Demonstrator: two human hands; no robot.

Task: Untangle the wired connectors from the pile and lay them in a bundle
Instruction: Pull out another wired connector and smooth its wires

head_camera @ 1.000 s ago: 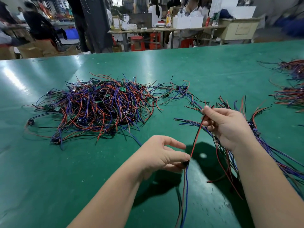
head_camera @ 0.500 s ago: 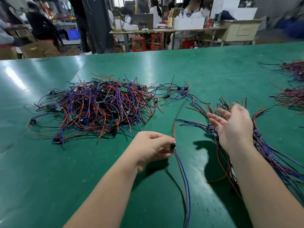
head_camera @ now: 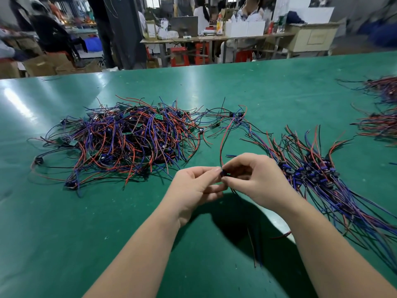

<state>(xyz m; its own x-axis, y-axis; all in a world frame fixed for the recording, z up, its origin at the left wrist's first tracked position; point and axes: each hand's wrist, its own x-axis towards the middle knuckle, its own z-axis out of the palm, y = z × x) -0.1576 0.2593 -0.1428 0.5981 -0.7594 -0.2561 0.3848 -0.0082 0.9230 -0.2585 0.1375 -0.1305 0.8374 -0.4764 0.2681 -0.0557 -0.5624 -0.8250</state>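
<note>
The glossy green bench [head_camera: 257, 87] carries on its left half a wide, tangled pile [head_camera: 129, 143] of thin red, blue and black insulated wires, dotted with small black plugs and green circuit slips. To the right lies the sorted bundle [head_camera: 311, 173] of the same wires. Its strands run diagonally from far-left to near-right, with dark connector blocks gathered at mid-length.

Between the two, the left hand [head_camera: 193, 188] and right hand [head_camera: 257, 179] meet above the bench, the fingers of both curled and pinching one small dark plastic connector [head_camera: 223, 173]. Its red lead [head_camera: 222, 145] arcs away toward the pile's right fringe; whether it is free there I cannot tell. The bundle lies just right of the fingers, nearer the right hand, so I judge the connector must swing rightward and line up with that diagonal.
</note>
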